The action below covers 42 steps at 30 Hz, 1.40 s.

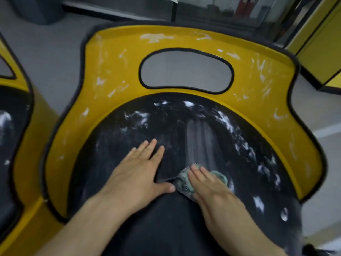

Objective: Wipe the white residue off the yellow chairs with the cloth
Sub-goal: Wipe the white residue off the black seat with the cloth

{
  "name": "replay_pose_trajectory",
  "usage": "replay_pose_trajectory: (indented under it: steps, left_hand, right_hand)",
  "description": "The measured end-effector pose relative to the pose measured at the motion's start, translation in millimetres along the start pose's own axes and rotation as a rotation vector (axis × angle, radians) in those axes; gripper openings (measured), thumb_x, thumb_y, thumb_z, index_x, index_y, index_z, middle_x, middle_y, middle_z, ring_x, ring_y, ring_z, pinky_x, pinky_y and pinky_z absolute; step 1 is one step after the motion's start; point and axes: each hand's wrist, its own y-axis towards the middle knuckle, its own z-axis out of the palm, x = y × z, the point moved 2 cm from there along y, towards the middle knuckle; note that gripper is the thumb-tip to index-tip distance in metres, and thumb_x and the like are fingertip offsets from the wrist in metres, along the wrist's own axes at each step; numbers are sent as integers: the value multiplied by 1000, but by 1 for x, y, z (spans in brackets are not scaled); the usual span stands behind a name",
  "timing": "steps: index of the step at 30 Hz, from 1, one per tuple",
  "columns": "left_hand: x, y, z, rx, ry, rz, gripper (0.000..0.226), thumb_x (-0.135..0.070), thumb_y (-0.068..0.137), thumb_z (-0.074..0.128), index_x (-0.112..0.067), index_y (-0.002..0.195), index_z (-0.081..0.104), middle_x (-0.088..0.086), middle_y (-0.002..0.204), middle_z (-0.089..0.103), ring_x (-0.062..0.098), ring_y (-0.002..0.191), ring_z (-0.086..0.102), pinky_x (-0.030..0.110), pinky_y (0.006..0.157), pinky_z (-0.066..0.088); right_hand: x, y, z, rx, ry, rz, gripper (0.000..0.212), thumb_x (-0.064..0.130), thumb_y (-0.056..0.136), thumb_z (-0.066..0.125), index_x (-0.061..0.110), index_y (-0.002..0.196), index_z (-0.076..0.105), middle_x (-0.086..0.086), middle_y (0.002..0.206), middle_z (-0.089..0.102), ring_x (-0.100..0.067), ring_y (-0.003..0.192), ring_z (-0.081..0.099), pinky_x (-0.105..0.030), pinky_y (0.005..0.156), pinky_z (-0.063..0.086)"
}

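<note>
Neighbouring chair [20, 84] far left, seat flecked white. Yellow chair [118, 71]: left hand [136, 170] flat on black seat [114, 145], fingers straight, holding nothing. Cloth [186, 183] mid-seat under right hand [212, 189], fingers extended, pressing. Step: wiping seat. Next, probably: sweep right across white residue [258, 169], then backrest

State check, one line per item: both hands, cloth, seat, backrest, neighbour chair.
Left hand: flat on the seat, fingers straight, holding nothing.
Right hand: fingers straight, pressing the cloth onto the seat.
Cloth: bunched under the right hand.
Seat: black, white residue smeared, one long streak.
Backrest: yellow, flecked with white residue.
Neighbour chair: residue on its seat.
</note>
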Motion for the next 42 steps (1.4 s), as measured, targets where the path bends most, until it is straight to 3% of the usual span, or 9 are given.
replay_pose_trajectory:
  steps: [3, 8, 12, 18, 26, 31, 34, 36, 42]
  left_hand:
    - [4, -4, -4, -1, -6, -2, 106, -76, 84, 51, -29, 159, -8, -4, 164, -23, 11, 151, -20, 34, 124, -5]
    - [11, -17, -3, 18, -7, -38, 104, -75, 86, 49, -31, 159, -10, -5, 163, -25, 10, 150, -22, 34, 125, -4]
    - [23, -29, -5, 54, 22, -84, 107, -77, 84, 50, -32, 158, -12, -6, 163, -26, 11, 150, -21, 34, 125, -4]
    - [40, -40, -12, 62, 7, -122, 110, -80, 81, 50, -32, 157, -13, -6, 161, -28, 10, 149, -23, 31, 124, -6]
    - [40, -40, -14, 65, -9, -179, 109, -77, 82, 53, -31, 158, -12, -3, 164, -24, 15, 151, -19, 35, 124, -4]
    - [51, -48, -16, 54, -17, -185, 111, -75, 82, 55, -30, 158, -13, -3, 163, -26, 12, 151, -20, 34, 124, -5]
    - [61, -53, -17, 67, -29, -181, 115, -78, 80, 55, -31, 157, -16, -6, 161, -30, 10, 148, -25, 32, 124, -7]
    - [63, -53, -17, 60, -31, -178, 114, -78, 80, 54, -32, 156, -17, -6, 160, -31, 9, 148, -26, 32, 123, -8]
    - [63, -47, -15, -9, -73, -205, 110, -78, 81, 51, -32, 158, -12, -5, 163, -26, 11, 149, -23, 34, 124, -6]
  right_hand:
    - [-16, 46, -3, -6, -27, 15, 47, 9, 90, 64, 11, 136, 59, -6, 143, 56, -22, 131, 54, -25, 109, 29]
    - [-52, 161, -11, 25, -68, 187, 41, 19, 106, 37, 8, 145, 41, -9, 153, 39, -28, 140, 32, -37, 108, 29]
    - [-10, 102, 3, -61, -41, 165, 37, 11, 97, 51, 7, 134, 51, -11, 139, 51, -30, 128, 47, -37, 102, 38]
    - [53, 6, 18, 63, -13, -100, 71, 11, 69, 81, 10, 136, 60, -5, 142, 57, -20, 132, 53, -31, 113, 37]
    - [38, 188, 12, 2, -59, 5, 31, 13, 102, 39, 4, 131, 48, -11, 137, 46, -29, 126, 42, -40, 99, 39]
    - [70, 75, 12, -18, -15, -118, 47, 6, 87, 60, 9, 134, 56, -7, 136, 57, -26, 123, 55, -36, 102, 47]
    - [78, 25, 20, 7, 36, -185, 55, 9, 81, 69, 12, 136, 61, -4, 142, 57, -20, 131, 54, -31, 110, 37]
    - [69, 50, 20, 25, -17, -214, 58, 8, 82, 73, 13, 138, 58, -4, 143, 56, -20, 132, 53, -30, 113, 37]
    - [40, 223, 24, 77, -77, -20, 36, 15, 104, 38, 10, 140, 44, -10, 148, 41, -33, 134, 41, -46, 102, 42]
